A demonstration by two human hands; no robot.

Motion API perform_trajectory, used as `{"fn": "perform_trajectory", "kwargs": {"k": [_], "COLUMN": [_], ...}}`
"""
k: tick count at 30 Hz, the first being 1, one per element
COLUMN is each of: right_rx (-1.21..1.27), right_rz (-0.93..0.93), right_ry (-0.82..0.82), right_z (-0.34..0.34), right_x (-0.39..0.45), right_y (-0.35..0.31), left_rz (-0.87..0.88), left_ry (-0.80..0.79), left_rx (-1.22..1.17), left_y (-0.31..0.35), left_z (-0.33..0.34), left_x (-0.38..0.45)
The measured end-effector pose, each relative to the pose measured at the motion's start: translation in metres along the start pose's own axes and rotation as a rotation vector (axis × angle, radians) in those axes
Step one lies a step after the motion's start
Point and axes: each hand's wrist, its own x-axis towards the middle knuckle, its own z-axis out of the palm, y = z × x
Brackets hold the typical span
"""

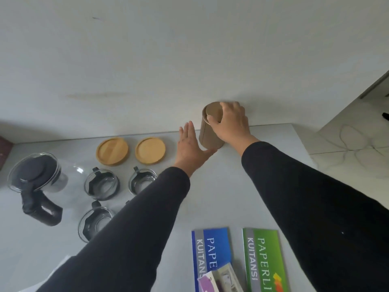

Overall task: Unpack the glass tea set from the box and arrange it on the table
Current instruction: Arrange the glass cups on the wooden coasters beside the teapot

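Observation:
A brown cardboard cylinder box (207, 134) stands upright at the table's far edge against the wall. My right hand (230, 123) grips its top from the right, fingers curled over the rim. My left hand (190, 147) lies flat and straight-fingered against the box's left side, thumb at its base. On the left stand a glass teapot (36, 180) with a black lid and handle, and three glass cups (102, 184) (142, 182) (94, 222), partly hidden by my left sleeve. Two round wooden coasters (112, 151) (150, 150) lie behind the cups.
A white table (227, 197) meets a white wall at the back. A blue receipt book (212, 251) and a green one (265, 260) lie at the near edge with a small purple packet (219, 281). The table's right edge drops to a marble floor (347, 144).

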Motion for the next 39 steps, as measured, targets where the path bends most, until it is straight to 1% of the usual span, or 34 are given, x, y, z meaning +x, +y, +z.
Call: {"fn": "perform_trajectory", "kwargs": {"k": [4, 6, 9, 12, 21, 25, 27, 29, 32, 35, 37, 39], "right_rx": [-0.042, -0.046, -0.028, 0.001, 0.104, 0.199, 0.253, 0.314, 0.374, 0.384, 0.368, 0.326], "right_rz": [-0.055, -0.068, -0.085, -0.105, -0.219, -0.245, -0.252, -0.249, -0.228, -0.147, -0.088, -0.077], "right_ry": [0.066, 0.081, 0.118, 0.115, 0.063, 0.000, -0.002, 0.054, 0.257, 0.444, 0.484, 0.436], "right_z": [0.009, 0.013, 0.015, 0.015, 0.010, 0.003, -0.001, -0.004, -0.004, 0.013, 0.033, 0.055], "right_x": [0.020, 0.024, 0.028, 0.030, 0.038, 0.042, 0.040, 0.034, 0.013, -0.023, -0.050, -0.074], "right_y": [0.004, 0.008, 0.014, 0.017, 0.028, 0.034, 0.035, 0.033, 0.036, 0.048, 0.060, 0.073], "left_rz": [-0.071, -0.077, -0.083, -0.092, -0.054, -0.042, -0.036, -0.034, -0.079, -0.097, -0.108, -0.093], "left_ry": [0.061, 0.112, 0.170, 0.209, 0.229, 0.239, 0.246, 0.235, 0.157, 0.094, 0.061, 0.003], "left_rx": [-0.263, -0.383, -0.473, -0.517, -0.462, -0.455, -0.461, -0.467, -0.411, -0.152, -0.011, 0.109], "left_y": [0.018, 0.025, 0.034, 0.036, 0.031, 0.031, 0.032, 0.031, 0.020, -0.005, -0.019, -0.029], "left_z": [0.017, 0.025, 0.033, 0.037, 0.041, 0.044, 0.045, 0.045, 0.044, 0.047, 0.051, 0.057], "left_x": [0.025, 0.036, 0.049, 0.053, 0.054, 0.054, 0.054, 0.053, 0.047, 0.031, 0.018, 0.006]}}
